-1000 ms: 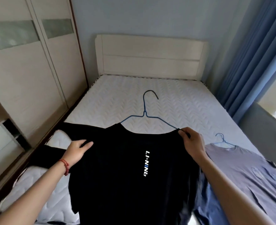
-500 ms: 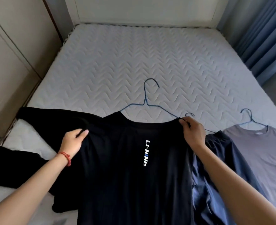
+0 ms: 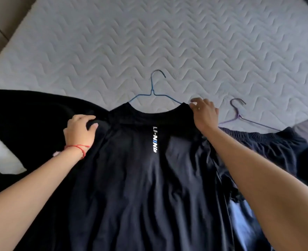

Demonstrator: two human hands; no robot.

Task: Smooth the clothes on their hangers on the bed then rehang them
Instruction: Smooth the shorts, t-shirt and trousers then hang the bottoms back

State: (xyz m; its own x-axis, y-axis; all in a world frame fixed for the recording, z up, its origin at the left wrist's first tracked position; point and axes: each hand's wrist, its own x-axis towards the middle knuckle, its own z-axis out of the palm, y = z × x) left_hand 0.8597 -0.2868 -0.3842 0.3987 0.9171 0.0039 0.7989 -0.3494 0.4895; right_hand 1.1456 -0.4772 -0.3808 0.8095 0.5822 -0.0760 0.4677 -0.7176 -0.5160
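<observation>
Black T-shirt [image 3: 149,178] flat on the bed [image 3: 149,42], blue hanger [image 3: 154,93] still inside the collar. Left hand [image 3: 80,129] bunching the left shoulder, right hand [image 3: 204,113] pinching the right collar edge. Risks: uneven tugging, hanger slipping out; shirt overlapping dark shorts [image 3: 276,147], likely dragging them.

The far half of the quilted mattress [image 3: 167,42] lies bare, open to reach. The near half is covered: black T-shirt [image 3: 140,187] on a blue wire hanger [image 3: 154,91] at centre, dark shorts [image 3: 276,151] on a purple hanger [image 3: 240,116] toward the right edge.
</observation>
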